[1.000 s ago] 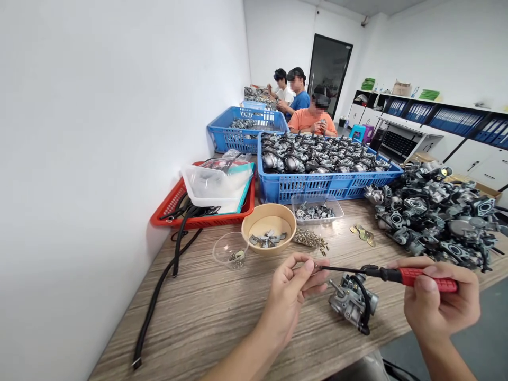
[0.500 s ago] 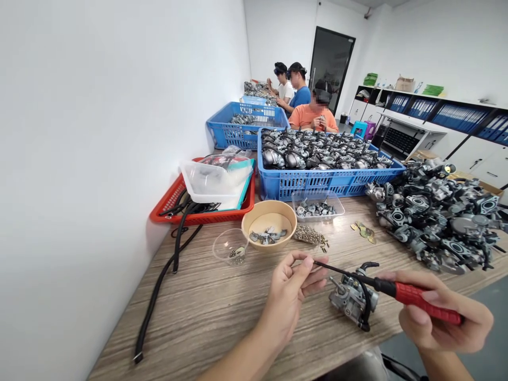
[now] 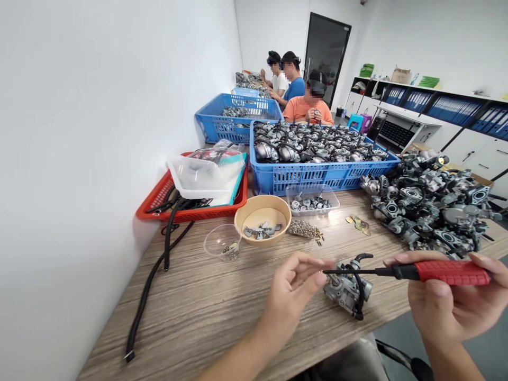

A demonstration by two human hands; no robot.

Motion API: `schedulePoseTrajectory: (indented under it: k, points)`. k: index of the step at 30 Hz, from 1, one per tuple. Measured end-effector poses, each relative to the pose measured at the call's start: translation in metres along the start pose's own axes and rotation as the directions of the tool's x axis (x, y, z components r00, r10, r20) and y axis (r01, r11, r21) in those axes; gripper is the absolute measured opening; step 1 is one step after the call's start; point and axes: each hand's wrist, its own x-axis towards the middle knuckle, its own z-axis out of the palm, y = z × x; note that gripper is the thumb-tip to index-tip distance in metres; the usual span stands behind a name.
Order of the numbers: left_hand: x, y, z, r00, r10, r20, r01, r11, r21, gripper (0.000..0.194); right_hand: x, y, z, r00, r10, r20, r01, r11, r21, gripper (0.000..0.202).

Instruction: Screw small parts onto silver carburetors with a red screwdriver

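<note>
My right hand grips a screwdriver by its red handle, with the black shaft lying level and pointing left. At its tip, my left hand pinches a small brass-coloured screw between thumb and fingers; the fingers mostly hide it. Just behind and below the shaft, a metal carburetor with a black hose rests on the table, touched by neither hand. Loose small screws lie in a heap beyond my left hand. Several flat brass-coloured plates are to their right.
A beige bowl holds metal pieces, beside a clear cup. Behind stand a clear tray, a blue crate of carburetors and a red basket with black hoses. Carburetors pile up at right. Co-workers sit farther back.
The screwdriver has swung from a slant to nearly level, its handle raised and shifted right with my right hand. My left fingers have closed in at its tip. The view has shifted slightly.
</note>
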Motion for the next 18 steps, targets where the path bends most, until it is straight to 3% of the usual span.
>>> schedulePoseTrajectory:
  k: [3,5,7,12,18]
  points:
    - [-0.002,-0.004,-0.009,0.975,0.211,0.065,-0.22,0.954,0.204,0.041,0.015,-0.002,0.001,0.995,-0.09,-0.038,0.09,0.996,-0.012,0.05]
    - [0.0,-0.008,-0.015,0.925,0.35,0.148,-0.38,0.851,0.362,0.045,0.024,-0.004,0.0,0.995,-0.087,-0.057,0.086,0.996,-0.014,0.048]
    - [0.004,-0.012,-0.021,0.88,0.405,0.248,-0.474,0.72,0.506,0.055,0.032,-0.005,-0.003,0.995,-0.091,-0.046,0.089,0.996,-0.03,0.045]
    - [0.014,-0.02,-0.024,0.861,0.308,0.404,-0.508,0.495,0.704,0.059,0.047,-0.011,-0.011,0.98,-0.119,0.157,0.133,0.988,-0.077,0.046]
    - [0.014,-0.021,-0.02,0.866,0.27,0.421,-0.5,0.472,0.726,0.046,0.052,-0.009,-0.012,0.927,-0.125,0.353,0.13,0.991,0.01,0.065]
